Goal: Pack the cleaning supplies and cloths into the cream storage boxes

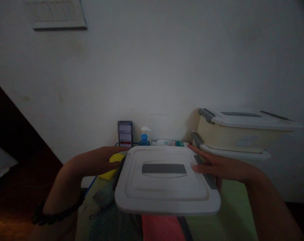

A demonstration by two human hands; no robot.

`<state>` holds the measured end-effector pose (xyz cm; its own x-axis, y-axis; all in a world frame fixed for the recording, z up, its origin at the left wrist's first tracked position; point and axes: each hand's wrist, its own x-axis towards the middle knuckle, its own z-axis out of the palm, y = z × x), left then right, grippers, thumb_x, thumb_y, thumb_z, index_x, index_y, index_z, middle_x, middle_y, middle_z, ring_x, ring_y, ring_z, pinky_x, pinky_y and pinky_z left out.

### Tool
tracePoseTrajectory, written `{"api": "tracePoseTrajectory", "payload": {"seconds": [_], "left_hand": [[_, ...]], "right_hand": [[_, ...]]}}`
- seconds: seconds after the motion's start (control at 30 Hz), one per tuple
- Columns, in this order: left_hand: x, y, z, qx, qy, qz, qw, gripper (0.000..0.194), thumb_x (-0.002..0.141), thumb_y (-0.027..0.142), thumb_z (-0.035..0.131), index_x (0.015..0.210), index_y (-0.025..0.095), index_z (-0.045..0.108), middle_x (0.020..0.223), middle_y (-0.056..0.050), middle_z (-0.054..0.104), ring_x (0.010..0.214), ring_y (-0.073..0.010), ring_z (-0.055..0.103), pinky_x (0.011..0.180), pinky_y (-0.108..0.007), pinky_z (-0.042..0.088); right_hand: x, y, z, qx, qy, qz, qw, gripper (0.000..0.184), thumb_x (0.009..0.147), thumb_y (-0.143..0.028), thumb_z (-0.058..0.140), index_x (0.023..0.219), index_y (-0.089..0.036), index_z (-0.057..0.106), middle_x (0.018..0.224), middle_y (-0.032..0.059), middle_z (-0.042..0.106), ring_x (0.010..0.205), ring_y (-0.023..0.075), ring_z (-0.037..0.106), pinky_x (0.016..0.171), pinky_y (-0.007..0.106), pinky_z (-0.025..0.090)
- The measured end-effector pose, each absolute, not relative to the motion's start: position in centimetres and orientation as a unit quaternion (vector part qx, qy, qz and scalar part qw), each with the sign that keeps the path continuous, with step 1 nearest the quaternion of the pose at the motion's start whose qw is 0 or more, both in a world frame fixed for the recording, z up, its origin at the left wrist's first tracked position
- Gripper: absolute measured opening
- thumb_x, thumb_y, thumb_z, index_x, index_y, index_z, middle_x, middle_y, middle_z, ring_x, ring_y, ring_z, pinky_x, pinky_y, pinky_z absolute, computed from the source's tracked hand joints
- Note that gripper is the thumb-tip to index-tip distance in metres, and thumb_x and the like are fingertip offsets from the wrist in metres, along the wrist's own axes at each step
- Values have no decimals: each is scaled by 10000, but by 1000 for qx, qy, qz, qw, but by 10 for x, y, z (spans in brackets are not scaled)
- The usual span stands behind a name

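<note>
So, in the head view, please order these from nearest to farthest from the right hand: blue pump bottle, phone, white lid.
1. White lid: the right hand touches its right side.
2. Blue pump bottle: behind the lid.
3. Phone: left of the bottle, standing upright.

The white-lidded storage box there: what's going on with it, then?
A person's left hand and right hand are at opposite ends of the white-lidded storage box. A red cloth shows below its near edge; whether the box is lifted or resting isn't clear. Similar boxes stand stacked to the right.
</note>
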<state>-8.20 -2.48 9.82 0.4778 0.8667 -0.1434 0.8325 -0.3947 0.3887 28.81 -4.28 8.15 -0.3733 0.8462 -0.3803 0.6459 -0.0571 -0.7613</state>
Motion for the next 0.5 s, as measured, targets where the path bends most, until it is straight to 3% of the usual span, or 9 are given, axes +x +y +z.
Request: {"api": "tracePoseTrajectory", "payload": {"seconds": [0.1, 0.17, 0.27, 0.5], "left_hand": [[-78, -24, 99, 834, 489, 40, 252, 465, 863, 426, 428, 1294, 267, 500, 1246, -51, 612, 1108, -242, 579, 936, -337, 433], [-73, -23, 100, 828, 482, 69, 277, 447, 882, 436, 380, 1263, 254, 528, 1193, -48, 645, 1082, -233, 593, 904, -312, 451], [-64, -20, 97, 803, 511, 106, 290, 486, 882, 490, 353, 1233, 211, 541, 1178, -64, 648, 1079, -247, 587, 869, -305, 470], [-45, -5, 79, 811, 506, 110, 272, 522, 921, 505, 236, 1112, 134, 551, 1179, -121, 615, 1102, -241, 552, 990, -358, 386]], "right_hand": [[288, -43, 81, -552, -681, 471, 103, 843, 792, -567, 554, 1468, -253, 160, 1253, 137, 558, 776, 204, 684, 457, 234, 577], [288, -42, 80, -546, -685, 472, 99, 738, 805, -564, 543, 1419, -233, 304, 1045, 98, 658, 731, 193, 685, 444, 217, 571], [288, -41, 79, -547, -682, 475, 104, 672, 827, -552, 521, 1384, -210, 362, 931, 72, 683, 674, 180, 684, 447, 227, 577], [288, -42, 78, -563, -661, 483, 115, 672, 863, -503, 497, 1414, -166, 311, 799, 48, 697, 568, 157, 674, 429, 220, 568]]}}
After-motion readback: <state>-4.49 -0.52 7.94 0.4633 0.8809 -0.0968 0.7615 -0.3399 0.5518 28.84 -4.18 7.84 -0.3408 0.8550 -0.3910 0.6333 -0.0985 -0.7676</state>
